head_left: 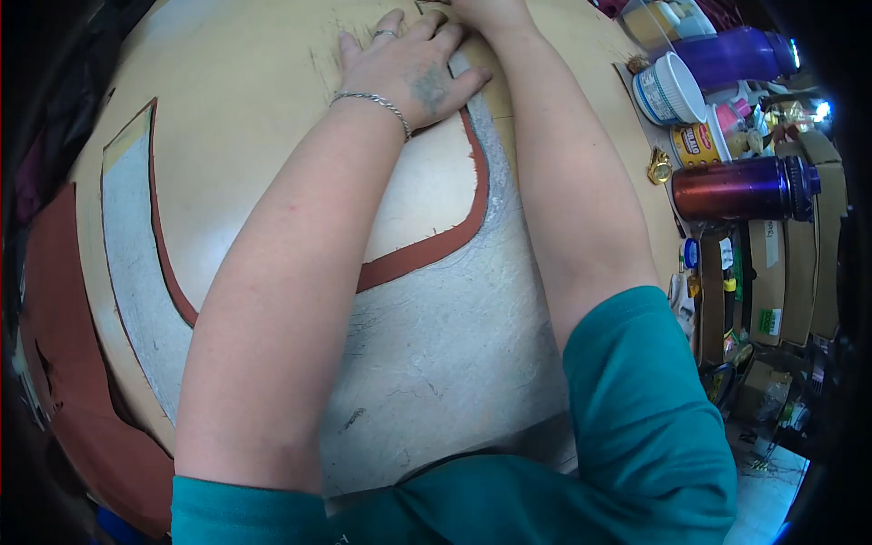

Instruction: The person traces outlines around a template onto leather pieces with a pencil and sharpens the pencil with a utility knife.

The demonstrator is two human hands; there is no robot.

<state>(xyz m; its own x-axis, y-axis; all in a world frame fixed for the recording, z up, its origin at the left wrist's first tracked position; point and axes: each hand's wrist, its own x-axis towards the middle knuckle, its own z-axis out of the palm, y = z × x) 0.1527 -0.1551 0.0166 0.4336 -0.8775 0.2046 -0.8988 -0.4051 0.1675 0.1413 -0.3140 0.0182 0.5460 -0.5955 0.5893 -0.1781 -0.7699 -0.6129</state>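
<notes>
My left hand lies with its fingers spread, pressed on the upper end of a grey piece with a reddish-brown folded edge. A bracelet circles that wrist, and a ring is on one finger. Just beyond it, at the top edge of the view, my right hand is partly cut off; its fingers are hidden, and what it holds cannot be made out. The grey piece curves in a U shape around a pale area and reaches a narrow left arm.
Reddish-brown material hangs at the left edge of the table. Along the right edge stand a white tub, a yellow-labelled container, a gold watch, a purple-red bottle and a purple bottle. Cardboard is beyond.
</notes>
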